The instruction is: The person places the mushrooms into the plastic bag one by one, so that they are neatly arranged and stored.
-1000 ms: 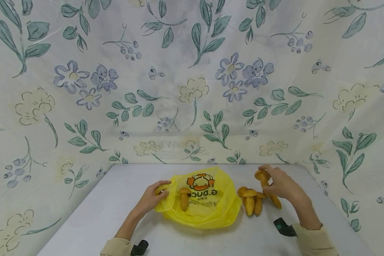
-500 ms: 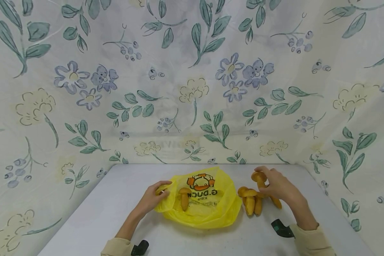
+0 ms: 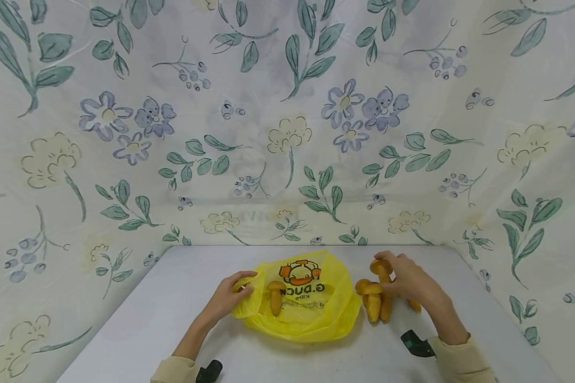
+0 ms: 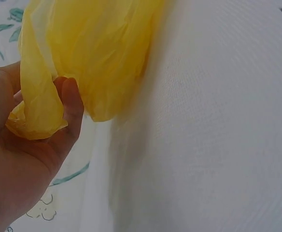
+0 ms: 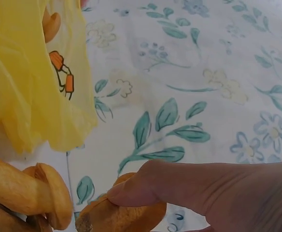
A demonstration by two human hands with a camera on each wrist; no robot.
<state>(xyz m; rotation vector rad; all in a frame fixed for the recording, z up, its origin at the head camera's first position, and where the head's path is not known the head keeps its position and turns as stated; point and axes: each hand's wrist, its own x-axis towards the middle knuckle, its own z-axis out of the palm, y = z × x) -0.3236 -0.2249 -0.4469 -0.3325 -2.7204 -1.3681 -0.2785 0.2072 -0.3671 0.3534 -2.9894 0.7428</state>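
Observation:
A yellow plastic bag (image 3: 342, 314) with a printed duck lies with its mouth facing me. My left hand (image 3: 227, 295) grips its left rim, the film bunched between thumb and fingers in the left wrist view. Inside the bag rests one brown mushroom (image 3: 275, 301). My right hand (image 3: 409, 279) holds another mushroom (image 3: 380, 267) by cap and stem, cap up. The right wrist view shows my thumb across this mushroom (image 5: 112, 218). Just left of it, several mushrooms (image 3: 374, 304) lie clustered beside the bag's right side. The lower end of its stem is hidden.
One more mushroom (image 3: 414, 305) lies partly hidden under my right hand. All rests on a white table (image 3: 287, 367), with a floral cloth (image 3: 249, 175) rising behind and at both sides. Dark wrist devices (image 3: 418, 344) sit near both sleeves.
My right hand has moved left with the mushroom, from over the rightmost one toward the cluster near the bag. My left hand and the bag have stayed in place.

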